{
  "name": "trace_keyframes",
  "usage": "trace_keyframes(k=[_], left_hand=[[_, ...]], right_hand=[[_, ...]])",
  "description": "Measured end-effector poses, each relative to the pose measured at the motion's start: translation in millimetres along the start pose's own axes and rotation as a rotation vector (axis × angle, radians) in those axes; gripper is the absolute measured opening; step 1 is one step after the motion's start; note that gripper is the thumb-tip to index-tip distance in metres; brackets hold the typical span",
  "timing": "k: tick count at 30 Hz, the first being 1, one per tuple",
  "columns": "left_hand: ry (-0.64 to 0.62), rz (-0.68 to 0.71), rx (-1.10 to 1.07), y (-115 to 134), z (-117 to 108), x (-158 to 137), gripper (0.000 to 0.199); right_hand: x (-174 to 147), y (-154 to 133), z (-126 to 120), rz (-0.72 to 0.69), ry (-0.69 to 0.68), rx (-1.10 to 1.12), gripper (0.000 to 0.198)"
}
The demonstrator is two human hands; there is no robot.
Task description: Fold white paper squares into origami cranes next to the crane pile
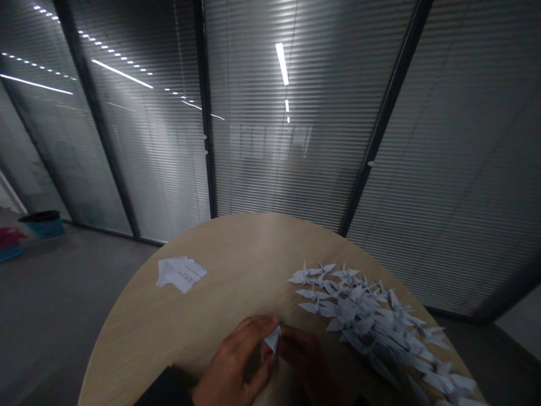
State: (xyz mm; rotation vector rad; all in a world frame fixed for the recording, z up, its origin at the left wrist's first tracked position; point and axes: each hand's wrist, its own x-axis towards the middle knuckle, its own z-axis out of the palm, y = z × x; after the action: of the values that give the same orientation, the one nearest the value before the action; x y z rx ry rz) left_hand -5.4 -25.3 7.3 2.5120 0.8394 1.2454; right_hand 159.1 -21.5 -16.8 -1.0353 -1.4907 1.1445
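A small folded piece of white paper [273, 340] is held between my two hands near the front of the round table [253, 242]. My left hand [239, 358] is closed on its left side, with fingers curled over the top and the thumb below. On its other side my right hand [304, 352] is closed, its fingertips pinching the paper's right edge. Part of the paper is hidden by the fingers. To the right of my hands lies a large heap of white folded paper cranes [359, 307], spread along the table's edge.
A few flat white paper sheets [181, 272], some with print, lie at the table's left. Glass partitions with blinds [287, 169] stand behind the table. On the floor at far left are a blue bin [44, 225] and a pink and blue container [10, 242].
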Motion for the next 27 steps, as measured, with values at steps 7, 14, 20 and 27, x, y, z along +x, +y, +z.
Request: trace_keyframes(k=[7, 14, 20, 27], left_hand=[[-0.020, 0.013, -0.031, -5.7, -0.8, 0.4, 0.031], [0.005, -0.232, -0.182, 0.5, -2.4, 3.8, 0.023], [-0.027, -0.588, -0.449, 3.4, -1.6, 11.8, 0.031], [-0.034, -0.701, -0.794, 0.9, -1.3, 19.3, 0.038]], right_hand=[[1.6, 9.3, 4.3, 0.010, 0.022, -0.089, 0.032], [-0.1, 0.8, 4.0, 0.031, -0.007, -0.084, 0.038], [-3.0, -7.6, 4.7, 0.152, 0.068, -0.190, 0.038], [-1.2, 1.0, 6.9, 0.188, 0.125, -0.211, 0.030]])
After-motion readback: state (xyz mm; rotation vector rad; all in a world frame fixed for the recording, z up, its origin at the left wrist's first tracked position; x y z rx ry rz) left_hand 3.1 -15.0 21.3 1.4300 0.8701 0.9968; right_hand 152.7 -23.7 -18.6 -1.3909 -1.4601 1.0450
